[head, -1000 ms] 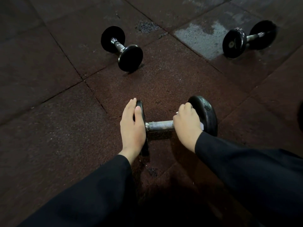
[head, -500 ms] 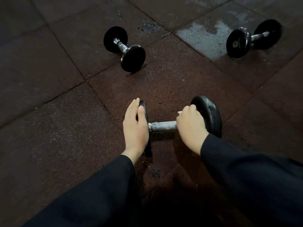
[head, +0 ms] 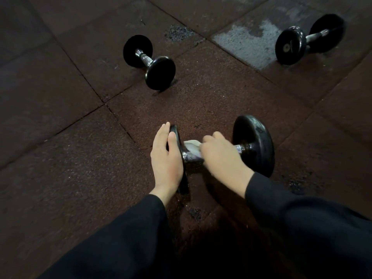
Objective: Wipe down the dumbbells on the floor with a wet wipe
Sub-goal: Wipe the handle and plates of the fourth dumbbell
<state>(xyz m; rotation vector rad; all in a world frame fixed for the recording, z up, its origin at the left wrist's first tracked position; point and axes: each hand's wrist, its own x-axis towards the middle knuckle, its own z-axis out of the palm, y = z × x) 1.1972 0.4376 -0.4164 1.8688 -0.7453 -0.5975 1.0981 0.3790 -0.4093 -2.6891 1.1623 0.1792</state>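
right hand (head: 221, 156) grip: curled round the white wet wipe (head: 192, 147) on the near dumbbell (head: 253, 146) handle | left hand (head: 166, 158) grip: flat, fingers straight against its left plate | floor (head: 60, 158): two more dumbbells, far left dumbbell (head: 150, 61), far right dumbbell (head: 308, 39), well apart
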